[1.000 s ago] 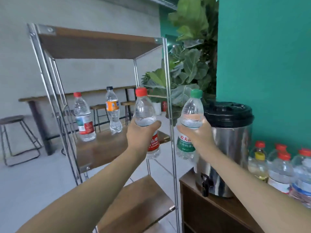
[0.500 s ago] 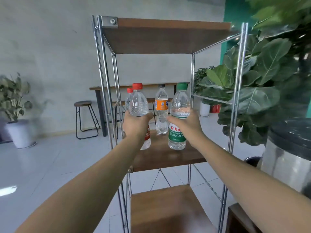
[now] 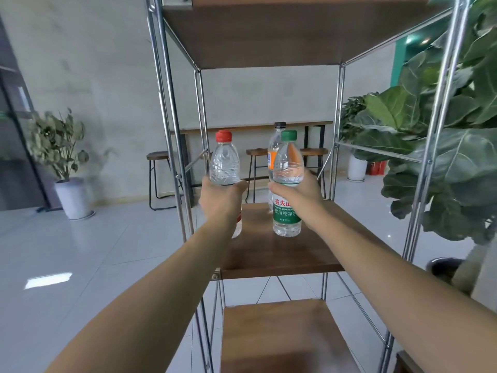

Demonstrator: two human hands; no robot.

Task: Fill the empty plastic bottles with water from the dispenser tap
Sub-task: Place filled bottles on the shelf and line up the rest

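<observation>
Grey concrete wall (image 3: 107, 63); glossy tiled floor (image 3: 80, 265); wooden stools (image 3: 157, 157); potted plants (image 3: 57, 146)

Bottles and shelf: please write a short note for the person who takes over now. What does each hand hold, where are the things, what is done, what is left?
Left hand: grips the red-capped bottle, capped, above the left edge of the middle shelf.
Right hand: grips the green-capped bottle, capped, its base at or just above the shelf.
Behind them stands an orange-label bottle with a black cap; another red cap shows just behind the left-hand bottle.
Done: both held bottles show water inside.
Left: set both down and release them. The dispenser is not in view, so any empty bottles cannot be seen from here.
</observation>
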